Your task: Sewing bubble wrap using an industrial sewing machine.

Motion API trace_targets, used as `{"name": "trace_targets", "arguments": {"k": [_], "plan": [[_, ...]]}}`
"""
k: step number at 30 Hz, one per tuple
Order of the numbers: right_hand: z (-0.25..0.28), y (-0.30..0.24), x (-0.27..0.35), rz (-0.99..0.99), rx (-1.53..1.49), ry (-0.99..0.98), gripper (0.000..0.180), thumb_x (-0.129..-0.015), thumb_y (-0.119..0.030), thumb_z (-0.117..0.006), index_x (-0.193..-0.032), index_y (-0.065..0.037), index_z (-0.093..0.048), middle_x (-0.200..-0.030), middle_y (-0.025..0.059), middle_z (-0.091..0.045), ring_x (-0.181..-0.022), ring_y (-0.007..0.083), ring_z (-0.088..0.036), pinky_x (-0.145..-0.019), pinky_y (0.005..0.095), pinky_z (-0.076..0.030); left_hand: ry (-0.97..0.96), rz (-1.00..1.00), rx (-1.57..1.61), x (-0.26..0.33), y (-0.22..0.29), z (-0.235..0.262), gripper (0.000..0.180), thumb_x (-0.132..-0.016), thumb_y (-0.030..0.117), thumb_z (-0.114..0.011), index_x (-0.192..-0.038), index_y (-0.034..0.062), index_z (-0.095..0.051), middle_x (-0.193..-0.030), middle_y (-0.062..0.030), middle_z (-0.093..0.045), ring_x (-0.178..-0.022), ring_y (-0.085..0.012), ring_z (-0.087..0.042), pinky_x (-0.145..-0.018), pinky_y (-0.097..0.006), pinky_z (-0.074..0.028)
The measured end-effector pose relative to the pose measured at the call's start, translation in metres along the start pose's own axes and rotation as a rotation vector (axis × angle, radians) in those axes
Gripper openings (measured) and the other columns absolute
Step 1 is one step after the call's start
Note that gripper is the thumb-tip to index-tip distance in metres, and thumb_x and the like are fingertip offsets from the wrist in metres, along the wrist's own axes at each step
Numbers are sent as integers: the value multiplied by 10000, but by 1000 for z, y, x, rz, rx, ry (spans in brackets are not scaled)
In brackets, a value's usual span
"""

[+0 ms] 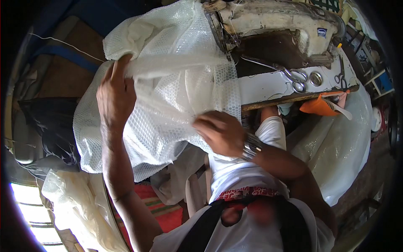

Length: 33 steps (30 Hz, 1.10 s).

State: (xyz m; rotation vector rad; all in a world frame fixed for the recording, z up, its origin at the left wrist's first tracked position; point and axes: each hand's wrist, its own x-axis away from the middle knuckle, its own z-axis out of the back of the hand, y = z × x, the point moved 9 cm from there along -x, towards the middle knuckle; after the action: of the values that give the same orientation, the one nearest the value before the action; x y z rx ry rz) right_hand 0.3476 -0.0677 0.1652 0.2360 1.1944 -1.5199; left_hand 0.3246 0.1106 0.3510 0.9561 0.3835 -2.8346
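Translucent bubble wrap, crumpled, dimpled; left hand grip pinching top fold, right hand grip clutching lower edge.

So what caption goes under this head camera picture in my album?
Both hands, left hand and right hand, hold bubble wrap beside an old sewing machine, scissors nearby.

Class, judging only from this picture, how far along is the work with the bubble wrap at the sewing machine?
Done: the bubble wrap already reaches the sewing machine. In hand: the left hand grips its upper fold and the right hand holds its lower edge. Left: no stitched seam can be made out; the scissors lie unused on the machine table.
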Motion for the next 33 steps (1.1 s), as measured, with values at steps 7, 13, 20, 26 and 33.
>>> {"name": "trace_targets", "arguments": {"k": [7,13,20,26,33], "plan": [[-193,49,-95,-186,386,-321,331,-881,-238,-628,-1151,-59,-696,-1161,184,-695,-1102,352,-661,-998,506,-481,-232,-250,25,-31,107,35,270,-902,217,-731,-1158,144,-688,-907,-87,-695,-812,-323,-717,-719,-437,-572],[-267,8,4,0,-86,-425,259,-945,-272,-593,-1050,-65,-708,-1048,148,-717,-1007,331,-674,-947,495,-498,-590,-418,402,10,103,-20,225,-977,258,-692,-1061,54,-738,-1088,-142,-743,-998,-323,-728,-872,-433,-585],[-147,45,150,-295,-753,-871,352,-1044,-324,-559,-903,-35,-703,-832,119,-717,-770,210,-678,-817,382,-542,-246,-124,1334,91,-60,-137,715,-1074,562,-488,-1410,-66,-557,-1354,-221,-644,-1236,-338,-638,-1110,-442,-472],[59,151,212,-806,-245,63,317,-947,-222,-774,-1170,-22,-669,-990,67,-713,-955,195,-691,-866,355,-564,-207,849,1513,189,-119,-277,533,-1037,316,-651,-1457,5,-547,-1505,-109,-559,-1371,-251,-541,-1126,-407,-454],[-43,154,129,-855,-501,-157,467,-903,-389,-795,-1193,-33,-710,-1047,167,-760,-986,302,-727,-874,411,-556,-353,76,410,104,-141,-297,398,-1024,177,-612,-1391,24,-604,-1420,-184,-621,-1266,-350,-605,-1096,-447,-467]]}}
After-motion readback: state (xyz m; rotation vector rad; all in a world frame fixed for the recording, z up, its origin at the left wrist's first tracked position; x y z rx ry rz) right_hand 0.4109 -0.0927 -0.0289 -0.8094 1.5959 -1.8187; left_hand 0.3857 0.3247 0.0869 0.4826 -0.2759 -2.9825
